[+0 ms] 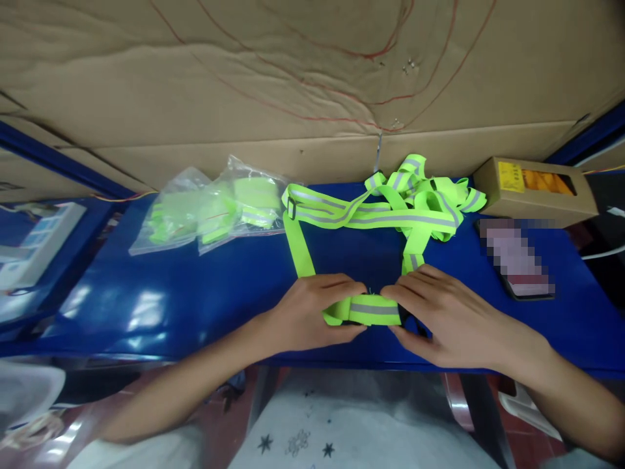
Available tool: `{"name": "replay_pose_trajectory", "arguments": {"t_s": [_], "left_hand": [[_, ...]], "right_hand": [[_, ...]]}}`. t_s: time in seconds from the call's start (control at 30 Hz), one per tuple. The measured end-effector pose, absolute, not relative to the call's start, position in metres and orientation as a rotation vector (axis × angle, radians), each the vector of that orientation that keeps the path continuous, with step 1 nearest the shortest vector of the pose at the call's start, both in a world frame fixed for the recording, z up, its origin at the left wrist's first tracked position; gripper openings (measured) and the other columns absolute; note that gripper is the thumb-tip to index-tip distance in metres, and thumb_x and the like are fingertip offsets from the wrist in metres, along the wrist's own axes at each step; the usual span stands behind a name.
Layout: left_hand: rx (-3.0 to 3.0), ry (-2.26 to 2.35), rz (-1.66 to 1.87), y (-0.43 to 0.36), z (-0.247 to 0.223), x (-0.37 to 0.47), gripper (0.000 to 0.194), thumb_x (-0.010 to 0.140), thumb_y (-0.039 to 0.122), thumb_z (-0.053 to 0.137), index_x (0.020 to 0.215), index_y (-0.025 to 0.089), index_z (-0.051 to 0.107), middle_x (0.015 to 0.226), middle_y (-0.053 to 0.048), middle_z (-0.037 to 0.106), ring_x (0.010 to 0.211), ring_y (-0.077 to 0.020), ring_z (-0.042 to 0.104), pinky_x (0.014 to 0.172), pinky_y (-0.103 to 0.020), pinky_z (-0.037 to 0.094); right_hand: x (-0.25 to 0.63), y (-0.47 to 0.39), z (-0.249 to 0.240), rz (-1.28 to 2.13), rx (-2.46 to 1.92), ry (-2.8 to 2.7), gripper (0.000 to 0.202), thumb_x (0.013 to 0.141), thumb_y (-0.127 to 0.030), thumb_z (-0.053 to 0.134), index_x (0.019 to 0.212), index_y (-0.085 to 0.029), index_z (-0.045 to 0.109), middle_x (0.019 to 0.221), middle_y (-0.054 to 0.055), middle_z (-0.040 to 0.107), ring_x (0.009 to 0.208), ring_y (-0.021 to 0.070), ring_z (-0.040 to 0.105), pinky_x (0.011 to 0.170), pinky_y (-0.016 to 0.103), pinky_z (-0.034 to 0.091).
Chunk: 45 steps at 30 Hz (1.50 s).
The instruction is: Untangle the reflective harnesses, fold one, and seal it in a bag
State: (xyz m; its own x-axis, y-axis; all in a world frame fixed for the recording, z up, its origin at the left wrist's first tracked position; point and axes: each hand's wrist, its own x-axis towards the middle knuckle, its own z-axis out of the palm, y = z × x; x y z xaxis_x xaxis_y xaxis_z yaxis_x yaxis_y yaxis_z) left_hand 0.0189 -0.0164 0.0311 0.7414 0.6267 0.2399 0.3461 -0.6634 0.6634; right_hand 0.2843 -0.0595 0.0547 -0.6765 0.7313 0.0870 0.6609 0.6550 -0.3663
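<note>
Two bare hands are facing each other just below and right of the frame's center, holding a short, flat stretch of neon yellow-green strap (375, 310) with a gray stripe level between them. The left hand (312, 309) is showing its back, its forearm slanting up from the lower left; its fingers are curving over the strap's upper edge while the thumb is pressing from below, in a partly closed pinch. The right hand (437, 316), its forearm slanting up from the lower right, is mirroring this at the other end, fingers bent above and thumb below. The fingertips of the two hands are pointing inward, slightly apart. Behind them, the strap is looping up toward a tangled pile (430, 195) at upper right of center. Clear bags (215, 212) are lying left of center on the blue table (229, 312); a phone (515, 257) is resting at right.
</note>
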Motion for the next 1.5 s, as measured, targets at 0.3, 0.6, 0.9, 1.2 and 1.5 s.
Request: {"name": "replay_pose_trajectory", "arguments": {"t_s": [0.3,0.6,0.9,1.2,1.5], "left_hand": [[2.529,0.703,0.857,-0.025,0.008,0.042,0.046,0.099,0.043,0.067,0.135,0.018,0.054,0.113,-0.009,0.078,0.096,-0.0205,0.078,0.083,-0.031,0.064],[2.713,0.648,0.587,-0.026,0.017,0.03,0.027,0.098,0.042,0.061,0.112,0.018,0.062,0.084,-0.002,0.069,0.07,-0.0177,0.068,0.06,-0.03,0.053],[2.538,0.51,0.311,-0.018,0.03,0.008,0.038,0.094,0.049,0.064,0.116,0.018,0.067,0.093,-0.004,0.072,0.082,-0.0207,0.068,0.078,-0.035,0.055],[2.375,0.646,0.267,-0.019,0.028,0.011,0.031,0.084,0.04,0.071,0.105,0.018,0.073,0.083,-0.002,0.069,0.074,-0.0188,0.065,0.07,-0.032,0.05],[1.878,0.825,0.178,0.001,0.019,0.035,0.053,0.109,0.054,0.041,0.085,0.017,0.07,0.06,0.003,0.059,0.053,-0.0098,0.053,0.052,-0.024,0.032]], "right_hand": [[0.278,-0.063,0.048,0.466,-1.25,-2.614,0.019,0.097,-0.024,0.055,0.113,-0.015,0.057,0.098,0.008,0.063,0.078,0.0246,0.067,0.067,0.036,0.048],[0.282,-0.064,0.054,0.615,-1.237,-2.757,0.016,0.094,-0.025,0.064,0.107,-0.019,0.058,0.1,0.007,0.065,0.084,0.0261,0.067,0.072,0.038,0.05],[0.292,-0.072,0.047,0.682,-1.125,-2.793,0.013,0.093,-0.025,0.067,0.105,-0.02,0.064,0.096,0.005,0.065,0.088,0.026,0.065,0.083,0.042,0.052],[0.295,-0.053,0.042,1.081,-1.061,-2.748,0.019,0.1,-0.032,0.061,0.112,-0.02,0.068,0.096,0.005,0.069,0.089,0.0227,0.067,0.087,0.039,0.054],[0.292,-0.035,0.044,1.508,-1.227,-2.264,0.04,0.112,-0.036,0.037,0.142,-0.024,0.06,0.097,0.003,0.073,0.081,0.0156,0.066,0.07,0.027,0.05]]}}
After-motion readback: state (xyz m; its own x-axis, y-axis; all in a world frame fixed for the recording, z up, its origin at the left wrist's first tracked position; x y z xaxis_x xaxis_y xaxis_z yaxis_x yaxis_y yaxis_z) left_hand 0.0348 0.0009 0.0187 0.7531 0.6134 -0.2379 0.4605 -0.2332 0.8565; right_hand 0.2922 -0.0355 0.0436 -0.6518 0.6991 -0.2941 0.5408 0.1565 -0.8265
